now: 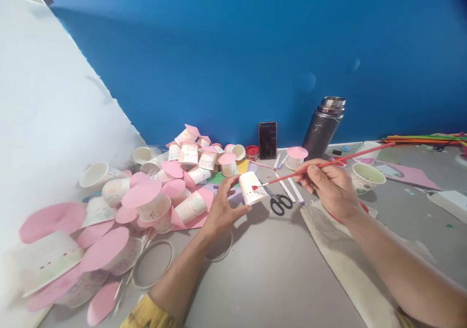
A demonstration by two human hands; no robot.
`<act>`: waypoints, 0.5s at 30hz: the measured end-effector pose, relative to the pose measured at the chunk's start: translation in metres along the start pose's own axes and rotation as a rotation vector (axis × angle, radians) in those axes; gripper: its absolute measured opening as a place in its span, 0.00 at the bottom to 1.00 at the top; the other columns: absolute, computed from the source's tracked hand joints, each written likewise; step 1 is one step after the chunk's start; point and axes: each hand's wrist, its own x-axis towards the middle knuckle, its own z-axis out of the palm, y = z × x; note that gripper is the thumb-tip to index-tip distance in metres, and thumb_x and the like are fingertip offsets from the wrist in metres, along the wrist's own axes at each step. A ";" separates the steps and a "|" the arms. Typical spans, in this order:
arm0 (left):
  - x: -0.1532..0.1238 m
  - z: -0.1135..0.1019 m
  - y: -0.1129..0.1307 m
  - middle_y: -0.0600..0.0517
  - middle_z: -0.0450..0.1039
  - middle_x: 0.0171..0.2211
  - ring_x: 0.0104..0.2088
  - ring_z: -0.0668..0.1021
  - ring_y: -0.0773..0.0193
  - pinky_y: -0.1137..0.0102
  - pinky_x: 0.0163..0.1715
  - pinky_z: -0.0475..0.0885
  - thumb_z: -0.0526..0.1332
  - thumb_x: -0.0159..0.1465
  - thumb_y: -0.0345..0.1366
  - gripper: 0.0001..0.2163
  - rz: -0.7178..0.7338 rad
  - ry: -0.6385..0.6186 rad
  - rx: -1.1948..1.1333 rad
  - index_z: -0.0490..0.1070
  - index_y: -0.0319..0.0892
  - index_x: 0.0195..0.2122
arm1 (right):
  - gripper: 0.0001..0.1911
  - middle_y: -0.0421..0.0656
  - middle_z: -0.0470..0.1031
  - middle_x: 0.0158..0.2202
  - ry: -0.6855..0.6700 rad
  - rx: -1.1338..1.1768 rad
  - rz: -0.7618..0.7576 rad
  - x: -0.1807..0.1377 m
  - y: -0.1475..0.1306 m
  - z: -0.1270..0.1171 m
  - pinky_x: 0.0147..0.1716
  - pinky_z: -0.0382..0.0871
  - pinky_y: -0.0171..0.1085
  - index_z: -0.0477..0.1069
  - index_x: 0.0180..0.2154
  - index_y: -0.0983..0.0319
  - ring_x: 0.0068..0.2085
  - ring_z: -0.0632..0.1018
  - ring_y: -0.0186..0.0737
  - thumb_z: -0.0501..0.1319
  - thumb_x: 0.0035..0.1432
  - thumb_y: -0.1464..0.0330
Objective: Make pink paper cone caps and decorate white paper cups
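Note:
In the middle of the head view a white paper cup (251, 195) is tilted on its side, held between the thumb and fingers of my left hand (226, 206). Red paint marks show on its side. My right hand (330, 187) grips a long red paintbrush (350, 156), whose tip touches the cup wall at a red spot. Black-handled scissors (280, 204) lie just right of the cup, with white markers (290, 189) beside them.
Many cups with pink paper discs (142, 194) pile up at the left. A phone (267, 140) and a dark flask (324, 126) stand near the blue wall. A cloth (339, 255) lies under my right forearm; a green-patterned cup (367, 178) stands at the right.

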 end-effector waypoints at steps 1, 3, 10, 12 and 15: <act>0.000 0.000 0.000 0.44 0.65 0.63 0.65 0.68 0.46 0.50 0.61 0.65 0.72 0.52 0.32 0.35 0.000 0.000 0.002 0.64 0.50 0.61 | 0.15 0.45 0.80 0.31 -0.004 -0.019 0.000 0.000 0.000 0.000 0.23 0.65 0.35 0.80 0.38 0.59 0.28 0.73 0.36 0.61 0.69 0.57; 0.000 0.000 -0.001 0.44 0.65 0.63 0.65 0.68 0.46 0.49 0.61 0.65 0.72 0.52 0.32 0.35 0.003 -0.003 0.003 0.63 0.50 0.62 | 0.15 0.46 0.80 0.31 -0.007 -0.044 -0.001 -0.001 -0.001 0.001 0.23 0.65 0.36 0.80 0.38 0.60 0.28 0.73 0.36 0.61 0.69 0.57; 0.000 -0.001 -0.001 0.45 0.65 0.63 0.65 0.68 0.46 0.50 0.62 0.65 0.72 0.53 0.32 0.35 0.002 -0.008 -0.003 0.64 0.51 0.62 | 0.15 0.44 0.79 0.30 0.029 0.013 0.010 0.000 -0.004 -0.003 0.23 0.65 0.35 0.80 0.38 0.60 0.28 0.73 0.35 0.63 0.67 0.56; 0.000 -0.001 -0.001 0.45 0.65 0.63 0.65 0.68 0.46 0.49 0.62 0.65 0.72 0.52 0.32 0.35 0.004 -0.007 -0.016 0.64 0.51 0.61 | 0.15 0.44 0.79 0.29 0.036 0.021 0.018 0.001 -0.005 -0.003 0.23 0.64 0.34 0.80 0.38 0.60 0.27 0.74 0.35 0.63 0.67 0.55; 0.000 0.000 -0.003 0.45 0.65 0.64 0.65 0.68 0.46 0.50 0.62 0.65 0.73 0.52 0.32 0.35 0.004 -0.003 -0.037 0.64 0.51 0.61 | 0.15 0.45 0.79 0.29 0.031 0.016 0.021 0.001 -0.005 -0.001 0.23 0.64 0.34 0.80 0.38 0.60 0.27 0.74 0.35 0.64 0.66 0.55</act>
